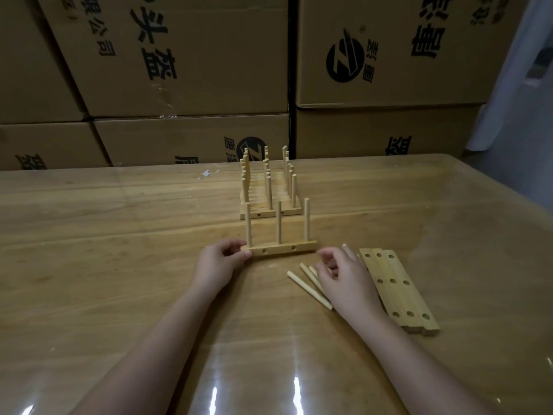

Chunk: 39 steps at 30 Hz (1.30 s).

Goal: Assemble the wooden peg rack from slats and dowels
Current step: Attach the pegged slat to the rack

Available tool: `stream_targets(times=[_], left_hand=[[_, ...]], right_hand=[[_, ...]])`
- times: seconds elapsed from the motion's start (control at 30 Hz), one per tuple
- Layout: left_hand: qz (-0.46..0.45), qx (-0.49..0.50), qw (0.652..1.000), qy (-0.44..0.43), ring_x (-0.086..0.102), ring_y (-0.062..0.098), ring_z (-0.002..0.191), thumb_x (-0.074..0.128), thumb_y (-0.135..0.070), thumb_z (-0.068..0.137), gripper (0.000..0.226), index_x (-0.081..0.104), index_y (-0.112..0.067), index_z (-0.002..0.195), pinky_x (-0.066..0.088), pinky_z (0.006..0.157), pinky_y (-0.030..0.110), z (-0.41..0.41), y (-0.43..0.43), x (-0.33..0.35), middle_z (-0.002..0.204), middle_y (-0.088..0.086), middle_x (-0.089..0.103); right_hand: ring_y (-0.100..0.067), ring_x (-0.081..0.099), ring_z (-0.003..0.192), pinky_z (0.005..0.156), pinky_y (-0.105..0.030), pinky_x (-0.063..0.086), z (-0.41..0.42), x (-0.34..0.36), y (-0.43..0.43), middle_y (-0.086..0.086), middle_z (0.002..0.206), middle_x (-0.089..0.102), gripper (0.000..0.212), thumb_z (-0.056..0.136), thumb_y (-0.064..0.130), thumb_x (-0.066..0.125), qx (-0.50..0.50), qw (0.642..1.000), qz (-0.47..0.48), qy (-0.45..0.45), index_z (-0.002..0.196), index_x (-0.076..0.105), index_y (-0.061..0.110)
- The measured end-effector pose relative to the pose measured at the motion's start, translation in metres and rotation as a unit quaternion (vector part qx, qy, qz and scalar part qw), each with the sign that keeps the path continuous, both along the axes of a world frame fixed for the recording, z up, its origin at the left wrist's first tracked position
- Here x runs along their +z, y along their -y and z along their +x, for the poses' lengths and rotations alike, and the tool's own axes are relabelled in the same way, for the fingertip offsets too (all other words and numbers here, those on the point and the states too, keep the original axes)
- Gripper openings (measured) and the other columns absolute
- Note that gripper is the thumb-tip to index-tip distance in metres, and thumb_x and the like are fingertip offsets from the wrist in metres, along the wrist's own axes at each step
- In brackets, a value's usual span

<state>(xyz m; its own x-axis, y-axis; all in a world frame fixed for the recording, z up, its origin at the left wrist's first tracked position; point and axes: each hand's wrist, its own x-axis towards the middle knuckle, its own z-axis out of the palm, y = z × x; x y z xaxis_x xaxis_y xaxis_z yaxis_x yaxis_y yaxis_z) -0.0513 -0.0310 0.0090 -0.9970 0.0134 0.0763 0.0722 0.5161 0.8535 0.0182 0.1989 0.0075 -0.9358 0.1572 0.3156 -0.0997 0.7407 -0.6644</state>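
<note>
A wooden slat point(278, 249) lies on the table with three dowels point(279, 226) standing upright in it and two side holes facing me. My left hand point(218, 262) pinches the slat's left end. My right hand point(344, 274) hovers just right of the slat with fingers loosely curled, over a few loose dowels point(302, 283) lying on the table; whether it holds one I cannot tell. Three bare slats point(398, 292) with holes lie side by side to the right of that hand.
A row of finished slats with upright dowels point(269, 190) stands behind the current one. The wooden table point(119, 265) has a glossy cover. Stacked cardboard boxes point(185, 61) fill the back beyond the table's far edge.
</note>
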Motion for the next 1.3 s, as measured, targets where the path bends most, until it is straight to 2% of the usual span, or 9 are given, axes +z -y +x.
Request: stream_targets(times=[0.13, 0.23, 0.4, 0.57, 0.67, 0.8, 1.3], left_hand=[[-0.038, 0.016, 0.999, -0.001, 0.057, 0.016, 0.103, 0.066, -0.02, 0.089, 0.035, 0.063, -0.013, 0.123, 0.042, 0.09, 0.027, -0.026, -0.004, 0.008, 0.11, 0.002, 0.064], [-0.079, 0.052, 0.995, -0.015, 0.058, 0.026, 0.11, 0.068, -0.018, 0.087, 0.035, 0.065, -0.008, 0.121, 0.041, 0.094, 0.029, -0.047, -0.007, 0.008, 0.117, 0.012, 0.062], [-0.126, 0.062, 0.99, -0.013, 0.056, 0.026, 0.112, 0.066, -0.021, 0.089, 0.037, 0.063, -0.01, 0.123, 0.044, 0.099, 0.037, -0.076, -0.01, 0.004, 0.119, 0.011, 0.06], [-0.159, 0.114, 0.981, -0.003, 0.059, 0.026, 0.11, 0.065, -0.034, 0.089, 0.041, 0.061, -0.013, 0.124, 0.049, 0.094, 0.039, -0.091, -0.021, 0.004, 0.119, 0.006, 0.066], [-0.229, 0.129, 0.965, -0.011, 0.059, 0.025, 0.107, 0.064, -0.048, 0.086, 0.051, 0.057, -0.015, 0.124, 0.051, 0.09, 0.041, -0.09, -0.026, 0.001, 0.114, 0.004, 0.066], [-0.266, 0.135, 0.954, -0.009, 0.059, 0.026, 0.099, 0.064, -0.057, 0.082, 0.054, 0.055, -0.014, 0.114, 0.053, 0.083, 0.041, -0.093, -0.033, 0.005, 0.105, 0.006, 0.064], [-0.294, 0.131, 0.947, -0.016, 0.057, 0.029, 0.102, 0.064, -0.055, 0.082, 0.054, 0.055, -0.011, 0.111, 0.053, 0.082, 0.042, -0.095, -0.039, 0.007, 0.108, 0.01, 0.062]], right_hand=[[-0.006, 0.046, 0.103, 0.086, -0.023, 0.043, 0.0, -0.001, 0.0, 0.014, 0.106, 0.049, 0.023, 0.091, 0.031, 0.052, 0.007, 1.0, 0.014, 0.001, 0.111, 0.06, 0.024], [-0.003, 0.044, 0.103, 0.084, -0.018, 0.04, -0.001, -0.003, 0.0, 0.014, 0.108, 0.05, 0.022, 0.091, 0.032, 0.051, 0.004, 1.0, 0.025, -0.004, 0.111, 0.06, 0.025], [-0.002, 0.043, 0.102, 0.085, -0.018, 0.04, -0.002, -0.004, -0.001, 0.015, 0.107, 0.05, 0.021, 0.091, 0.031, 0.052, 0.001, 0.999, 0.041, -0.011, 0.109, 0.061, 0.026], [-0.003, 0.043, 0.102, 0.085, -0.019, 0.041, -0.003, -0.003, -0.002, 0.014, 0.107, 0.05, 0.02, 0.091, 0.031, 0.053, -0.002, 0.999, 0.049, -0.015, 0.107, 0.062, 0.025], [-0.003, 0.042, 0.101, 0.084, -0.017, 0.039, -0.003, -0.004, -0.001, 0.013, 0.106, 0.051, 0.019, 0.091, 0.03, 0.053, -0.002, 0.998, 0.054, -0.021, 0.106, 0.063, 0.024], [-0.001, 0.04, 0.099, 0.08, -0.015, 0.035, -0.003, -0.005, -0.002, 0.014, 0.104, 0.049, 0.018, 0.09, 0.03, 0.053, -0.004, 0.998, 0.061, -0.025, 0.105, 0.063, 0.025], [0.0, 0.039, 0.097, 0.08, -0.016, 0.038, -0.004, -0.008, -0.001, 0.018, 0.098, 0.044, 0.016, 0.089, 0.03, 0.054, 0.0, 0.997, 0.071, -0.031, 0.101, 0.064, 0.026]])
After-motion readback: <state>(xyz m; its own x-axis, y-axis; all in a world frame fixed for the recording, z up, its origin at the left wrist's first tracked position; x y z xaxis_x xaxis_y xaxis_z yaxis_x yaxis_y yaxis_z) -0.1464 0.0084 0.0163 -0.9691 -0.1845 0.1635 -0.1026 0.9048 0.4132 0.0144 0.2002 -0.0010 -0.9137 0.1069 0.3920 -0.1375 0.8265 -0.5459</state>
